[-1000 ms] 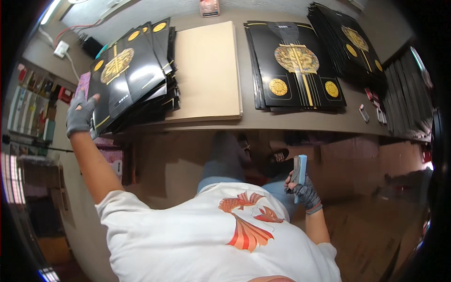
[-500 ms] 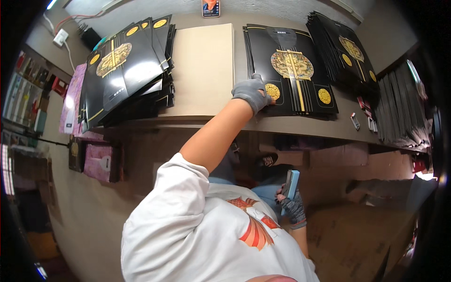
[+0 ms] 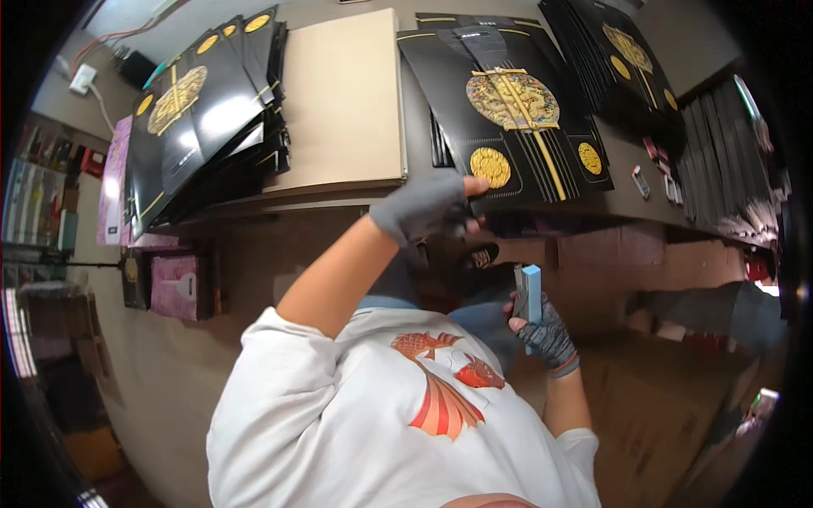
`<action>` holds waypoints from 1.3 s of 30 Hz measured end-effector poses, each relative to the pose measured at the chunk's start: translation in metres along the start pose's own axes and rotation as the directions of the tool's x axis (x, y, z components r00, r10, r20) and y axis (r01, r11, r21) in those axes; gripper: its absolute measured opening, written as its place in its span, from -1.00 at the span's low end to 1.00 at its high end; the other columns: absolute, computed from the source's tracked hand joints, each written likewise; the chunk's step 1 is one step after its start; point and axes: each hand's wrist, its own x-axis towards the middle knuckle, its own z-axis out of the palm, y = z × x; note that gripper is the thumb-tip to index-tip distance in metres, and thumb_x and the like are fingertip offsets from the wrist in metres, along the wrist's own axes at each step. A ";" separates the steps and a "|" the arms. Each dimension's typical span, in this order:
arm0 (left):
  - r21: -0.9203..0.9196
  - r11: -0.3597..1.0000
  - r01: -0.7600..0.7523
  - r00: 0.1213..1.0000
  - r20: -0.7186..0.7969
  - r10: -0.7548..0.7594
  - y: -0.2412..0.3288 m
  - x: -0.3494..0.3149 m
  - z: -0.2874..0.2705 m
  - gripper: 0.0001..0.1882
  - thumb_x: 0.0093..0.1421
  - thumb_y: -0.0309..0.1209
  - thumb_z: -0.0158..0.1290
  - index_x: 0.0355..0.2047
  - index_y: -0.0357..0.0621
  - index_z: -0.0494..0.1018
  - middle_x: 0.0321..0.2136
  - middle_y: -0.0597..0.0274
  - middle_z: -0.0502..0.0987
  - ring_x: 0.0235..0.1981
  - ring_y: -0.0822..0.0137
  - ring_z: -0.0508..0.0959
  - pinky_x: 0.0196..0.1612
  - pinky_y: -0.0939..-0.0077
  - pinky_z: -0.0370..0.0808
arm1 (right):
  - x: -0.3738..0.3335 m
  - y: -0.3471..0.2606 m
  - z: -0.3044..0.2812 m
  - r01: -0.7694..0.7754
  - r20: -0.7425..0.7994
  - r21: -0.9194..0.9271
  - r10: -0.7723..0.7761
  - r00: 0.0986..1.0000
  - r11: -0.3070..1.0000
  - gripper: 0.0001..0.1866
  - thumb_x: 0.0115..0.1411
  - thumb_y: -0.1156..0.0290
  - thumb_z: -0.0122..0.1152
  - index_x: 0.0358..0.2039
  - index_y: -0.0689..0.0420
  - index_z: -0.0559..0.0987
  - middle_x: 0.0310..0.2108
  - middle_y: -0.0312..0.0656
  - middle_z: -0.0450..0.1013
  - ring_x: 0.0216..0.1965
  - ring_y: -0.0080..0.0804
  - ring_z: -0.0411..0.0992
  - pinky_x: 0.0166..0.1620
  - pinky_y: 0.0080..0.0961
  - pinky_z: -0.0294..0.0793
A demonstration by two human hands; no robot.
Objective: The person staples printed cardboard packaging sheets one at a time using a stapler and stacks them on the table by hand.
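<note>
My left hand [image 3: 428, 206], in a grey fingerless glove, pinches the near left corner of a flat black printed sheet [image 3: 449, 93] with gold roundels. This sheet lies on a pile of like ones, turned askew to them, its near edge at the table's front. The thumb rests on top; the other fingers are partly hidden below the corner. Lower down, in front of my body, my right hand [image 3: 549, 334] wears a dark patterned fingerless glove. It is closed around a light blue and grey stapler [image 3: 531, 296], held upright.
Left of the sheet lies a tan board stack [image 3: 339, 102], then a fanned pile of black sheets [image 3: 216, 110]. Another black pile [image 3: 605, 76] stands back right, beside upright dark sheets [image 3: 724, 173]. Small boxes [image 3: 641, 182] lie near the right front edge. Pink bags [image 3: 175, 284] hang at left.
My left hand has drawn the top sheet's near left corner toward me and left, turning it askew on the pile. My right hand has risen slightly with the stapler. The view has shifted.
</note>
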 end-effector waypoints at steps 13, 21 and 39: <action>-0.069 0.997 -0.041 0.998 0.035 0.043 -0.073 0.000 0.021 -0.58 0.28 -0.22 -0.09 0.04 -0.24 0.37 -0.12 0.09 0.53 -0.14 0.24 0.58 -0.06 0.37 0.51 | 0.018 -0.050 0.018 -0.111 0.070 -0.231 0.130 0.989 0.967 -0.49 0.11 0.25 0.26 0.03 0.20 0.42 -0.15 -0.16 0.45 -0.12 -0.44 0.41 -0.02 -0.46 0.40; -0.150 0.987 -0.056 0.998 -0.018 0.054 -0.091 0.011 0.021 -0.63 0.28 -0.27 -0.08 0.00 -0.23 0.39 -0.12 0.15 0.51 -0.15 0.31 0.55 -0.08 0.38 0.53 | 0.029 -0.066 0.041 -0.244 -0.055 -0.398 0.243 0.969 0.884 -0.57 0.11 0.27 0.24 0.01 0.09 0.49 -0.28 -0.13 0.48 -0.25 -0.36 0.48 -0.08 -0.37 0.46; -0.141 0.975 -0.170 0.984 -0.071 0.161 -0.050 -0.028 0.019 -0.56 0.29 -0.38 -0.15 0.17 -0.18 0.17 -0.04 0.11 0.47 -0.23 0.24 0.60 -0.26 0.44 0.57 | 0.024 -0.065 -0.043 -0.128 -0.336 -0.113 0.084 0.938 0.985 -0.64 0.18 0.20 0.26 -0.19 0.22 0.44 -0.49 -0.24 0.48 -0.46 -0.51 0.51 -0.34 -0.54 0.56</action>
